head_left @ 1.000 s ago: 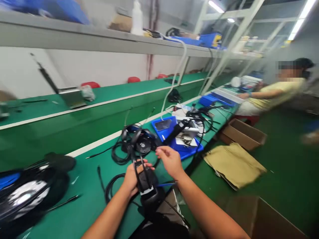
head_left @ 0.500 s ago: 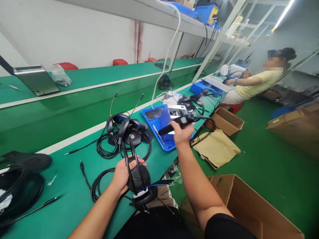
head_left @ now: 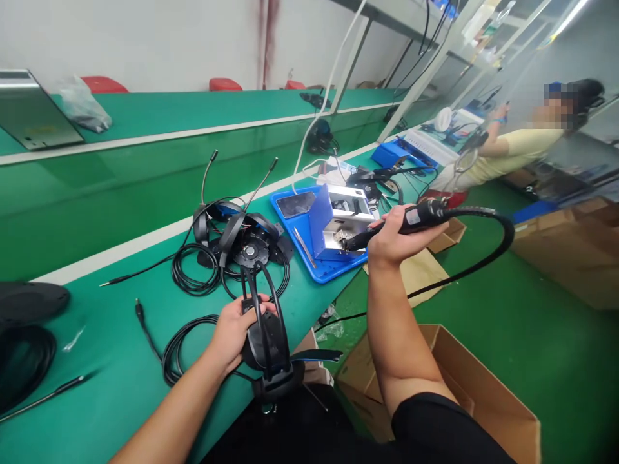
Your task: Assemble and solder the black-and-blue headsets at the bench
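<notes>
Left hand (head_left: pixel 236 328) half curled round the headset (head_left: pixel 265 345) at the surface's (head_left: pixel 120 412) near edge, right hand (head_left: pixel 394 240) closed on the corded driver (head_left: pixel 420 217), tip at the silver box (head_left: pixel 347 223) by the blue tray's (head_left: pixel 322 278) near edge: seemingly loading the tip, which calls for steady aim.

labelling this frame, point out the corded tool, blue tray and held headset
Corded tool (head_left: pixel 423 214): head view, black body
Blue tray (head_left: pixel 333 272): head view, near rim
Held headset (head_left: pixel 267 341): head view, ear cup

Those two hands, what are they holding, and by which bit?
The left hand holds a black headset by one earcup, near the headband. The right hand holds a corded black tool by the middle of its body.
</notes>
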Tool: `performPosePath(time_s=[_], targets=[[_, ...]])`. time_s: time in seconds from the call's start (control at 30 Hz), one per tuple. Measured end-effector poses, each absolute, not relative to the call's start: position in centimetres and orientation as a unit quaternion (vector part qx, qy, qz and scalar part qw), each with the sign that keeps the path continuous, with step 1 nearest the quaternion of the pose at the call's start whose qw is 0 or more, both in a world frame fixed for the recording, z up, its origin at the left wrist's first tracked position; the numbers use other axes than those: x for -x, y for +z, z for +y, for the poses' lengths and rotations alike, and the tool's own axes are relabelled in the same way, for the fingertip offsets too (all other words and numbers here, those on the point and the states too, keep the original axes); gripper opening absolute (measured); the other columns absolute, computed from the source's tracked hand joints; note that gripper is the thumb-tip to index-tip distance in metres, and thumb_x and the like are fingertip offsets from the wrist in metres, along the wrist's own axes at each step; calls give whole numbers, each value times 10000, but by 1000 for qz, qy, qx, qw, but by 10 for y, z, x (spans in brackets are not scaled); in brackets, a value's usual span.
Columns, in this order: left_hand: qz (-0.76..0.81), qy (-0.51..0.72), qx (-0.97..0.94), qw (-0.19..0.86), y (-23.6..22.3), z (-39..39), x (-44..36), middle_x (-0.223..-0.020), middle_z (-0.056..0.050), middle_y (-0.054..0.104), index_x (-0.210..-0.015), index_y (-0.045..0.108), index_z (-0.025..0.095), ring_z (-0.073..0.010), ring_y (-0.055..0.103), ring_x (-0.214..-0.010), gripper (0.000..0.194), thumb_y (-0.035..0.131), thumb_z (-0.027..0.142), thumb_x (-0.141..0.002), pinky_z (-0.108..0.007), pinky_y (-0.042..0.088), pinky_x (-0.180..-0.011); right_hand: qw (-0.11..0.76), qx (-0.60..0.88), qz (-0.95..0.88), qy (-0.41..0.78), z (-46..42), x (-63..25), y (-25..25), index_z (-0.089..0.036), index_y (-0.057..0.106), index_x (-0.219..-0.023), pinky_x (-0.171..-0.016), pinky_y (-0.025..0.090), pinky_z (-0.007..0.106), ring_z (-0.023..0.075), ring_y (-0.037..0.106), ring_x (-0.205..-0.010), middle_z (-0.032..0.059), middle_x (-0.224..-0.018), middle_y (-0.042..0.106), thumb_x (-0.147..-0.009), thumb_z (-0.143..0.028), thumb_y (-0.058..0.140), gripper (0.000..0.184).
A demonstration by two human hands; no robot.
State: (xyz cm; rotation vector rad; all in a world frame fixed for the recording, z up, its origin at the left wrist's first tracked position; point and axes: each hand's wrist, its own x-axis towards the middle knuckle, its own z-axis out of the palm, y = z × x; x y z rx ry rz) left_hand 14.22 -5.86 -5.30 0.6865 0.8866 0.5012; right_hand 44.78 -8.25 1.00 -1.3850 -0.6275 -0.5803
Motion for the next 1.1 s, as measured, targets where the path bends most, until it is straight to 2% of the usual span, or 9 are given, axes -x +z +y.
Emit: performPosePath(time_s=[0.2, 0.27, 0.33, 0.4, 0.5, 0.6, 0.77, 1.0, 1.1], targets=[[404, 233, -304, 831, -56, -58, -142, -864, -138, 801, -986, 706, 117, -310, 788, -811, 496, 954, 360, -631, -362, 613, -741, 707, 598, -287, -244, -103, -438, 25, -291, 343, -1178, -451, 507, 321, 132, 527, -517, -32, -840, 499, -876, -471, 594, 432], [400, 235, -297, 835, -60, -59, -141, -865, -135, 799, -976, 704, 121, -309, 786, -801, 489, 955, 363, -634, -374, 615, -751, 734, 561, -300, -238, -112, -411, 31, -292, 393, -1184, -435, 492, 299, 152, 577, -578, -13, -857, 507, -919, -428, 562, 342], [392, 239, -286, 841, -63, -61, -142, -867, -126, 799, -961, 701, 127, -291, 782, -788, 471, 956, 343, -630, -376, 616, -767, 760, 519, -323, -219, -117, -373, 37, -291, 479, -1187, -427, 501, 300, 174, 612, -649, 22, -901, 531, -998, -492, 445, 278], [379, 242, -273, 851, -67, -61, -143, -873, -118, 799, -956, 699, 131, -273, 778, -793, 451, 949, 317, -630, -365, 615, -776, 777, 501, -345, -159, -120, -333, 41, -312, 557, -1164, -429, 529, 303, 173, 600, -672, 25, -914, 539, -1007, -562, 458, 311], [364, 246, -268, 857, -71, -59, -144, -855, -107, 798, -938, 703, 133, -257, 771, -790, 409, 927, 302, -640, -334, 610, -743, 766, 516, -369, -104, -122, -284, 41, -355, 618, -1150, -427, 558, 312, 168, 557, -646, -5, -877, 525, -923, -689, 584, 405], [358, 254, -278, 854, -74, -58, -145, -819, -84, 792, -892, 710, 139, -246, 758, -765, 351, 909, 277, -638, -310, 600, -697, 740, 540, -392, -84, -120, -260, 38, -394, 641, -1170, -419, 572, 335, 170, 540, -632, -18, -861, 503, -852, -790, 600, 509], [347, 253, -288, 856, -79, -59, -145, -821, -82, 785, -919, 712, 144, -233, 743, -723, 353, 901, 313, -673, -322, 590, -682, 742, 546, -373, -115, -107, -254, 33, -417, 670, -1104, -383, 551, 329, 180, 537, -629, 2, -861, 487, -907, -728, 592, 376], [350, 262, -318, 841, -80, -59, -146, -779, -60, 776, -886, 732, 140, -197, 732, -723, 179, 818, 221, -752, -278, 562, -707, 768, 475, -403, -147, -87, -260, 14, -306, 672, -1086, -363, 526, 292, 138, 572, -560, -26, -810, 574, -850, -704, 702, 463], [377, 260, -319, 829, -79, -57, -148, -753, -30, 765, -862, 734, 142, -177, 719, -710, 126, 783, 156, -747, -261, 549, -711, 771, 437, -431, -167, -83, -274, 3, -307, 656, -1055, -315, 463, 226, 117, 546, -507, -55, -722, 542, -874, -799, 582, 529]])
